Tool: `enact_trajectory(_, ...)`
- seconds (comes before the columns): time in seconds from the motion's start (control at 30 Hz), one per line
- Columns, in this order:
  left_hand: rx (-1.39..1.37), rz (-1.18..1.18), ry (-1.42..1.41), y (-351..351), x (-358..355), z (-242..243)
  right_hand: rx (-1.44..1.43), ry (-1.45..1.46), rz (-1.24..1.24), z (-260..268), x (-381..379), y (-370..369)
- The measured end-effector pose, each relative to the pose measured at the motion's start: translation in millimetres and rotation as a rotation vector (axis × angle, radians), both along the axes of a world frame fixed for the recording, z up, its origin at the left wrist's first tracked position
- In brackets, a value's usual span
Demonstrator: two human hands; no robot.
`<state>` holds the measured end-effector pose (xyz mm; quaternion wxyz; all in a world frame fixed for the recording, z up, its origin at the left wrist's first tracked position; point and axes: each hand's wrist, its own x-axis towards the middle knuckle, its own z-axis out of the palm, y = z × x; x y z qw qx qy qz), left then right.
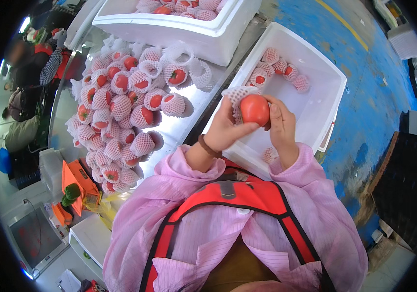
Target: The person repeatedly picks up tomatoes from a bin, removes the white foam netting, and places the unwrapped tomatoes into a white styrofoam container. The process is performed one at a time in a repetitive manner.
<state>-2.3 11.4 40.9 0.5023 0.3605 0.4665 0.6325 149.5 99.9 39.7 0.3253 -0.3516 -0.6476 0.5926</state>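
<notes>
My left hand [226, 126] holds a red tomato [255, 109] together with a white foam net sleeve [237, 98], which sits against the tomato's upper left side. From the right, my right hand [281, 122] grips the same tomato with its fingers. Both hands are above a white foam box [296, 113], where several net-sleeved tomatoes [271, 56] lie, mostly towards the far left corner. On the shiny metal table [172, 137] to the left is a heap of tomatoes in foam nets [120, 106], with loose net sleeves [179, 54] at its far side.
Another white foam box [172, 27] of netted tomatoes stands on the table's far end. Orange crates [79, 182] with a green pepper [71, 192] and a yellow plastic bag [110, 206] are at the lower left. A co-worker [29, 69] is at the far left. Blue floor [369, 91] extends right.
</notes>
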Motion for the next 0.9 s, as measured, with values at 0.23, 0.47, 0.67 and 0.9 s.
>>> enact_trajectory(0.23,-0.037,-0.147,-0.716,-9,-8,1,-0.685,0.236,0.014,-40,-8,0)
enact_trajectory(0.47,-0.061,0.243,0.747,-9,-3,18,-0.469,0.353,0.106,-18,-7,-18)
enact_trajectory(0.67,0.028,0.112,0.802,-12,-17,44,-0.674,0.429,0.176,12,-7,-18)
enact_trajectory(0.9,0.056,0.06,0.553,-10,-7,57,-0.815,0.538,0.207,28,-7,-18)
